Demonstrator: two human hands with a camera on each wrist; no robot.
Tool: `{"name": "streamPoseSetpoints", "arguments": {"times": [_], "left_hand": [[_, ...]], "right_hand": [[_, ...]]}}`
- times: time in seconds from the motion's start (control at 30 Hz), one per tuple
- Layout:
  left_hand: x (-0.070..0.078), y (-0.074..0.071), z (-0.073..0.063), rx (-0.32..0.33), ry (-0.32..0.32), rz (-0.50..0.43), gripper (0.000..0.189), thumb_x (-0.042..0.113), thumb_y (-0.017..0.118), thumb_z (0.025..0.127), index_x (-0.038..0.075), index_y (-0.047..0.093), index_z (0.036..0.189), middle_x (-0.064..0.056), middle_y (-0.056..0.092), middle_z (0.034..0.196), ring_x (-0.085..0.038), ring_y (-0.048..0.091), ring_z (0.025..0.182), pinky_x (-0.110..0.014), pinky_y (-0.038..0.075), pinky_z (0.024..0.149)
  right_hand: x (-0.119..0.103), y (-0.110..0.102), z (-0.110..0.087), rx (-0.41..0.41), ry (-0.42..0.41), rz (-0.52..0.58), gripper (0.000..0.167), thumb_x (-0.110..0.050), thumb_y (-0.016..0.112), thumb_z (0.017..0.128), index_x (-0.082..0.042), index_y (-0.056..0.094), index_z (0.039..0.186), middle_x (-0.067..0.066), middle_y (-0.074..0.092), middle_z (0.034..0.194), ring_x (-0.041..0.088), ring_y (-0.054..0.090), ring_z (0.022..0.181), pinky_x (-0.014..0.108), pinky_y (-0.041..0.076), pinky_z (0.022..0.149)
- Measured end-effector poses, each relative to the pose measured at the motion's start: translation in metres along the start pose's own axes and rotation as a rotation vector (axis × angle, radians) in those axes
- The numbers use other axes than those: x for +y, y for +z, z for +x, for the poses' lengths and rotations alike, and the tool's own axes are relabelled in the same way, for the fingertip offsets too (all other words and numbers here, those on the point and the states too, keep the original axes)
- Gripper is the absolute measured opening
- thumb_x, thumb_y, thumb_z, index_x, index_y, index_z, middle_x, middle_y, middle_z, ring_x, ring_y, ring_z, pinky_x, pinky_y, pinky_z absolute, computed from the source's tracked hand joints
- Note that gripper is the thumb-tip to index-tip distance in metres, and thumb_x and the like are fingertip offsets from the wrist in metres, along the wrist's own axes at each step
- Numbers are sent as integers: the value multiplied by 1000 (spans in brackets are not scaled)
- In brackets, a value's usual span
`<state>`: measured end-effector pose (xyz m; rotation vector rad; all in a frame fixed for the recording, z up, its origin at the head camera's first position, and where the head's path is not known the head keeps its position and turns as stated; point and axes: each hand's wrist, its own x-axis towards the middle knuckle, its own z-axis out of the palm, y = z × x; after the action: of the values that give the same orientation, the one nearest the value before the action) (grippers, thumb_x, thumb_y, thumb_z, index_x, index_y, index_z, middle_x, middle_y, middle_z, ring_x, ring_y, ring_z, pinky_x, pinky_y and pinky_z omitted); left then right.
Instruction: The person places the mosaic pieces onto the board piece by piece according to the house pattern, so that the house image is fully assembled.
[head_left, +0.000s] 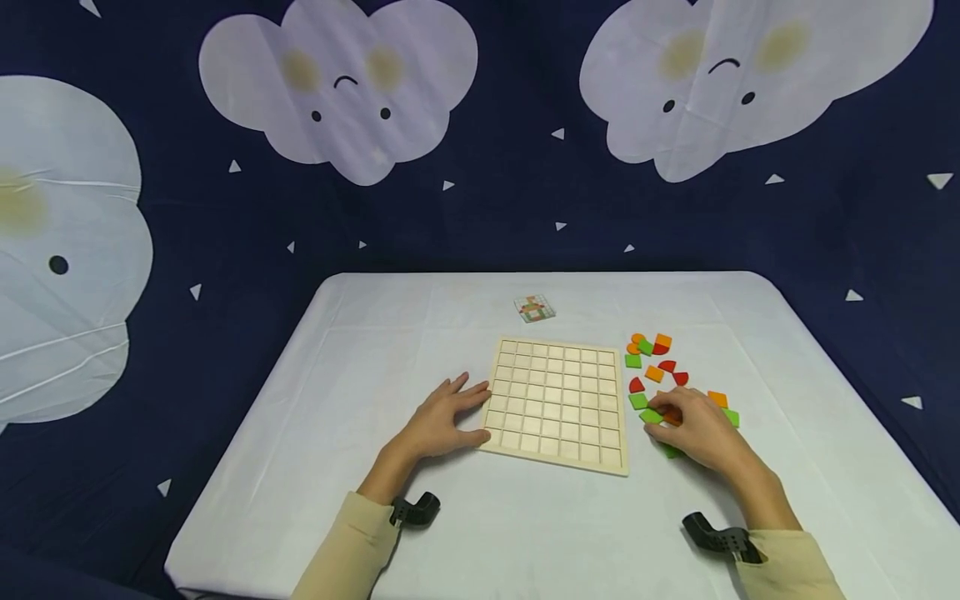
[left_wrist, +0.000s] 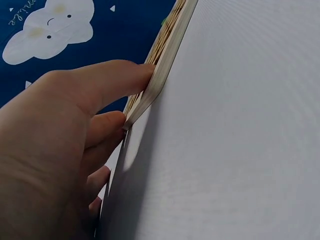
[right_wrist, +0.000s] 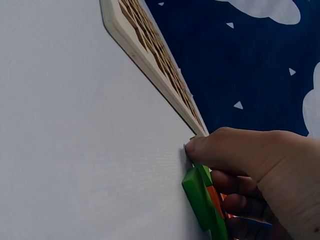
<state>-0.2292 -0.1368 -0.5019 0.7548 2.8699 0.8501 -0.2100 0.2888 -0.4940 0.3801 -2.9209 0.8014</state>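
Lying in the gap between thumb and forefinger of the right hand (head_left: 697, 427): one green block (head_left: 651, 415), jutting toward the left of the frame, with the board (head_left: 558, 406) just beyond it on that side. Right hand: nearer to the blocks by far, fingers bent down over them at right of centre; whether thumb and forefinger clamp the green block or only flank it cannot be told. Green block: diamond-like in outline, its longer way running roughly across the frame. Left hand (head_left: 442, 425): fingers extended and spread, clenched on nothing, tips touching the board's left edge. Board: one, pale wood, nearly square, at the middle of the frame, slightly turned; raised rim, face divided into shallow square cells showing bare wood. Loose blocks, scattered right of the board: red pieces (head_left: 667, 367), orange squares (head_left: 654, 374), orange rounds (head_left: 637, 338), further green ones (head_left: 633, 361). Card (head_left: 535, 308): one, small, printed with a coloured picture, above the board. Table (head_left: 337, 350): white-covered, beneath all items.
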Motion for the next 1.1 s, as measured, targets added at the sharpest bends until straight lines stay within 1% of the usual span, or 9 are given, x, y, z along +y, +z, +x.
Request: {"name": "streamPoseSetpoints", "arguments": {"times": [0.13, 0.3, 0.4, 0.63, 0.73, 0.83, 0.97, 1.1], "left_hand": [[1, 1, -1, -11, 20, 27, 75, 53, 70, 79, 22, 47, 144, 17, 35, 148, -18, 13, 144, -43, 9, 115], [4, 4, -4, -11, 46, 64, 77, 53, 68, 80, 17, 45, 145, 14, 33, 149, -19, 14, 144, -41, 6, 116], [6, 5, -5, -7, 48, 88, 78, 54, 66, 81, 17, 44, 145, 13, 33, 150, -19, 13, 144, -40, 4, 116], [12, 7, -8, 3, 23, 92, 76, 51, 66, 82, 16, 43, 145, 10, 33, 150, -20, 14, 144, -43, 4, 115], [13, 7, -9, 2, 18, 87, 77, 50, 65, 83, 15, 42, 147, 6, 30, 153, -23, 11, 145, -45, 3, 115], [13, 6, -9, -3, 19, 83, 77, 49, 64, 83, 15, 40, 148, 3, 29, 154, -26, 10, 145, -48, 1, 114], [14, 5, -9, -20, 28, 87, 75, 51, 64, 83, 20, 41, 148, 7, 31, 152, -24, 11, 145, -50, -2, 114], [13, 6, -7, -33, 37, 85, 78, 56, 66, 81, 22, 43, 147, 12, 34, 150, -23, 12, 145, -52, -4, 113]], "right_hand": [[1, 0, 0, 7, -15, -2, 31, -21, 79, 77, -8, 72, 104, 4, 65, 97, 23, 54, 88, 43, 45, 77], [3, 2, 0, 30, -38, -2, 28, -17, 79, 75, -10, 72, 102, 1, 63, 92, 20, 51, 82, 39, 43, 72], [3, 2, 0, 36, -39, -5, 29, -18, 78, 74, -11, 72, 101, -1, 62, 90, 19, 50, 80, 37, 43, 71], [0, 2, 0, 27, -19, 13, 29, -18, 78, 75, -11, 72, 102, 0, 62, 92, 20, 49, 81, 37, 42, 71], [0, 2, 1, 32, -20, 17, 29, -18, 78, 75, -11, 72, 103, 1, 63, 93, 20, 49, 82, 38, 43, 71], [0, 3, 1, 40, -25, 16, 30, -19, 78, 75, -12, 72, 103, 1, 63, 95, 20, 51, 84, 38, 43, 74], [1, 4, 2, 46, -29, 27, 30, -19, 78, 75, -11, 73, 104, 4, 64, 98, 21, 52, 86, 40, 44, 76], [2, 5, 1, 41, -22, 41, 31, -18, 78, 76, -10, 73, 104, 6, 65, 102, 23, 53, 88, 42, 44, 78]]}}
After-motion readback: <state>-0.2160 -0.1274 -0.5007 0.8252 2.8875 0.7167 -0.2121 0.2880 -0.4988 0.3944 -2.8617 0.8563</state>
